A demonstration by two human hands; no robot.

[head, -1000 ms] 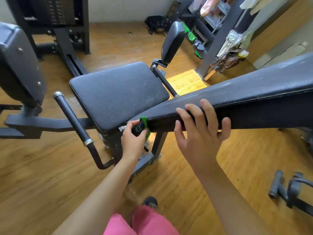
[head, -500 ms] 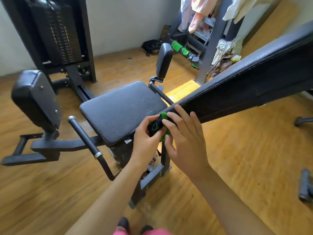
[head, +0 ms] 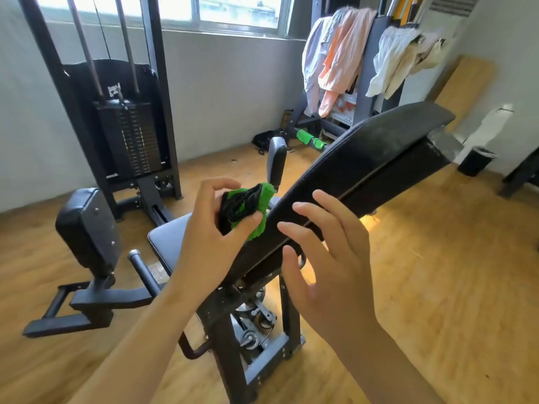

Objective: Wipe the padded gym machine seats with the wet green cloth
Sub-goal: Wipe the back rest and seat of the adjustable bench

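Observation:
My left hand [head: 210, 231] grips a bunched green cloth [head: 248, 205], dark with grime, at the lower end of the long black padded backrest [head: 376, 153]. The backrest slopes up to the right. My right hand [head: 326, 252] hovers just beside the backrest's near edge with its fingers spread and relaxed, holding nothing. Behind my left hand lies the flat black seat pad [head: 166, 243], mostly hidden by my arm. A smaller upright pad [head: 87, 228] stands at the left and another narrow pad [head: 276, 161] behind the cloth.
A weight stack tower [head: 128, 135] stands at the back left. Clothes hang on a rack [head: 350, 62] at the back right. A black bin [head: 475, 160] sits by the right wall. The machine's metal frame [head: 250, 339] stands on wooden floor below my hands.
The view has tilted up from the floor to the room. My left hand has lifted the cloth higher along the backrest's lower end, and my right hand has come off the cloth, fingers spread.

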